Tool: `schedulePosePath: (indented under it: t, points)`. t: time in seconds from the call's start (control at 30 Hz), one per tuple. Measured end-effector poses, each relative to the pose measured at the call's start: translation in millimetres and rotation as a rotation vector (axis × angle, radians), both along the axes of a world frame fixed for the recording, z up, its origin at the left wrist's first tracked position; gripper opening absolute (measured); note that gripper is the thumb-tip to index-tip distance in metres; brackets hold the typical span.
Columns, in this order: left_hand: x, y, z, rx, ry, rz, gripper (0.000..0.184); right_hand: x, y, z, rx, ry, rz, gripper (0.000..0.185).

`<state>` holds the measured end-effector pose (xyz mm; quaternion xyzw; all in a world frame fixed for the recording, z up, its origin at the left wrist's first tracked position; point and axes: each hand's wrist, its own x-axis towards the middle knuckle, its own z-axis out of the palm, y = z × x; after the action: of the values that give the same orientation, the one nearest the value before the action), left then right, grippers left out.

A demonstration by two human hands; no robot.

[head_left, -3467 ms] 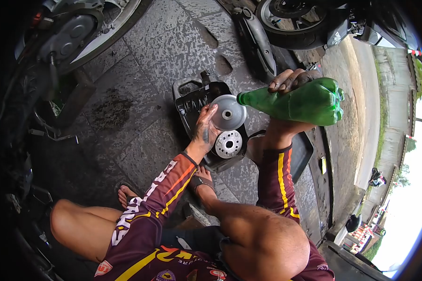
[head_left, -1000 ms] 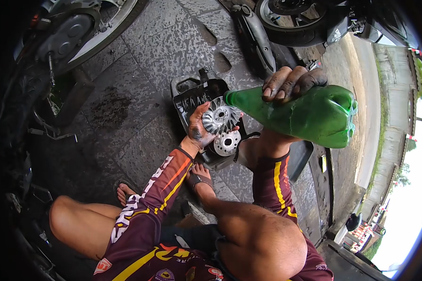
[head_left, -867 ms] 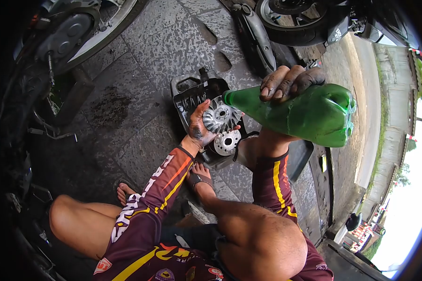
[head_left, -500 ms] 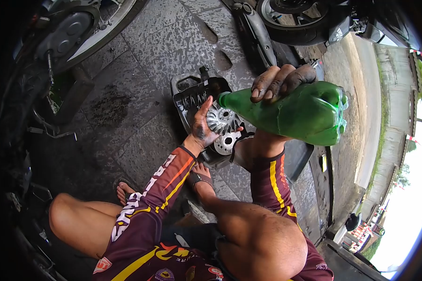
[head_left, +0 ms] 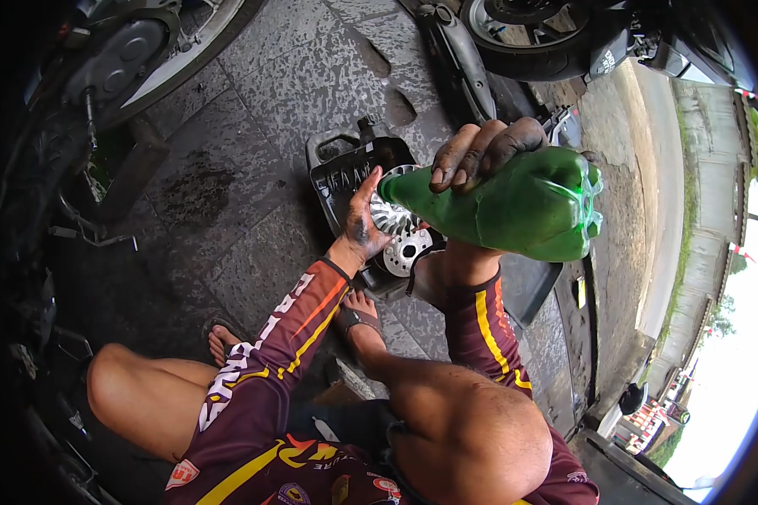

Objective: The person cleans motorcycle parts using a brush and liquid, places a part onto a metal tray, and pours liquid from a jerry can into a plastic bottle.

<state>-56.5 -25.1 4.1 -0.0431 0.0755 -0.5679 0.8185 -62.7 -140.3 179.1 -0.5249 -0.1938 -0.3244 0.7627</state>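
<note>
My left hand (head_left: 362,227) is closed around the edge of a finned metal disc (head_left: 389,215), fins facing up. My right hand (head_left: 484,156) grips a green plastic bottle (head_left: 522,210) from above, tilted with its neck over the disc and hiding part of it. Below them lies a black cut-open container (head_left: 324,181) with a handle and white lettering. A second metal disc with holes (head_left: 415,243) sits at the container's lower end. Whether liquid is leaving the bottle cannot be made out.
A motorcycle wheel and engine (head_left: 130,55) stand at the upper left, another wheel (head_left: 526,50) at the upper right. Beside that is a long grey exhaust part (head_left: 463,63). A dark tray (head_left: 531,286) lies right of the container. My bare knees and sandalled feet are close below.
The finned disc, earlier smooth side up, now shows its fins. The bottle moved right and down, then back left, and its neck now covers more of the disc.
</note>
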Motion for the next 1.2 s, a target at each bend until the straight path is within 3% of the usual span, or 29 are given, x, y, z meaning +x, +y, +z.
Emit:
schedulePosePath:
  t: [0.03, 0.17, 0.47, 0.87, 1.2]
  points:
    - [-1.6, -1.4, -5.3, 0.105, 0.056, 0.006, 0.049, -0.1, 0.3, -1.0, 0.017, 0.001, -0.004, 0.057]
    - [-1.7, -2.9, -4.7, 0.023, 0.078, 0.002, 0.05, -0.8, -0.3, -5.3, 0.0, 0.032, 0.004, 0.056]
    - [7.7, -7.1, 13.3, 0.363, -0.041, 0.191, 0.051, -8.6, 1.7, -11.3, 0.033, 0.097, -0.028, 0.057]
    - [17.4, -3.9, 11.1, 0.366, 0.003, 0.208, 0.048, -20.3, -0.1, -12.2, 0.089, 0.184, -0.134, 0.059]
    - [17.0, -0.7, 8.6, 0.423, 0.037, 0.135, 0.071, -23.7, -4.3, -0.3, 0.111, 0.237, -0.305, 0.06]
